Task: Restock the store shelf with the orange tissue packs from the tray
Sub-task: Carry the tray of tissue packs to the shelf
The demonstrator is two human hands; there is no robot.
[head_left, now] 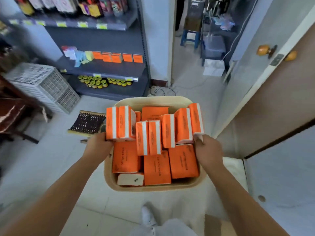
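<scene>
Carrying a beige rectangular tray heaped with orange tissue packs, the left hand and right hand each clamped on a side rim.
Ahead stands a dark grey metal store shelf, with a row of matching packs on its middle level. On the pale tiled floor between lie a dark patterned doormat and, further left, a white lattice plastic crate. A brown wooden door stands open on the right.

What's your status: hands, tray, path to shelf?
Left hand and right hand grip the tray by its sides. Tray full of orange tissue packs. Shelf ahead; mat and white crate on floor before it.
</scene>
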